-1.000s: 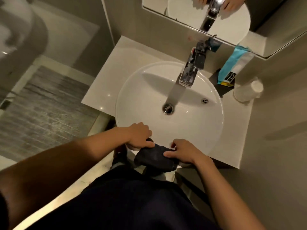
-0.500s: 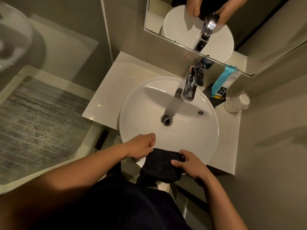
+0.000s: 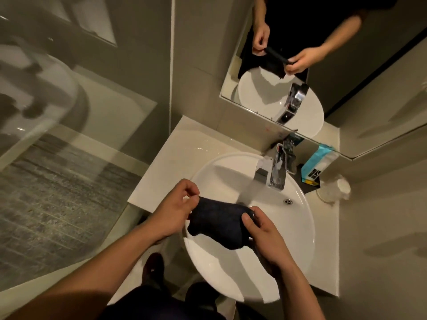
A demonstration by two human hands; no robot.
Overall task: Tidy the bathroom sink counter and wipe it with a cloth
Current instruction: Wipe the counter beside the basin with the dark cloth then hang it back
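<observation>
Grey tiled walls close in around a pale bench (image 3: pixel 161 172) that carries a round white sink (image 3: pixel 298 227), with a mirror (image 3: pixel 323 65) fixed to the wall behind it. I hold a dark cloth (image 3: pixel 217 221) stretched between my hands above the basin, just in front of the chrome tap (image 3: pixel 276 174), from which water runs down toward the cloth's far edge. My left hand (image 3: pixel 175 211) pinches the cloth's left end, thumb and forefinger closed narrowly on the fabric and the other fingers curled loosely. My right hand (image 3: pixel 263 234) grips the right end, thumb pressed on top and fingers wrapped under it, with more of the cloth hanging below the palm. In the back right corner of the bench a blue and white packet (image 3: pixel 316 166) stands against the wall; a dark square mark shows near its base, but I cannot read any writing on it. A white lidded container (image 3: pixel 335 188) sits just beside it, blurred.
</observation>
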